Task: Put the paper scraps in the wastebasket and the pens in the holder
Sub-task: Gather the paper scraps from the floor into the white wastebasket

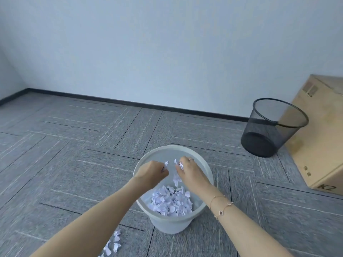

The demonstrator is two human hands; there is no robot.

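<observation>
Both hands hang over the mouth of the pale grey plastic wastebasket [173,222], which serves here as the landmark. The left hand [152,172] is above the bin's left half, fingers curled tight around a small wad of white paper scraps whose tips poke out at the knuckles. The right hand [187,170], wearing a ring, is above the right half, with its fingertips pinching a few more scraps. One scrap [176,179] appears to be in mid-air just below the right hand, inside the rim.

A heap of paper scraps [171,200] already covers the bottom of the wastebasket. More scraps [113,242] lie on the grey carpet [74,154] just left of the bin's base, nearest the person. A black mesh bin [269,127] leans tilted well to the right of and beyond the wastebasket, against a cardboard box [324,136].

The step in hand looks like the drop: the handfuls are being released into the bin. The next move calls for loosening both grips fully while staying inside the rim, since light scraps drift easily, then reaching down left of the base for the leftover pieces. No pens or holder are in view, so that part seems yet to come.
</observation>
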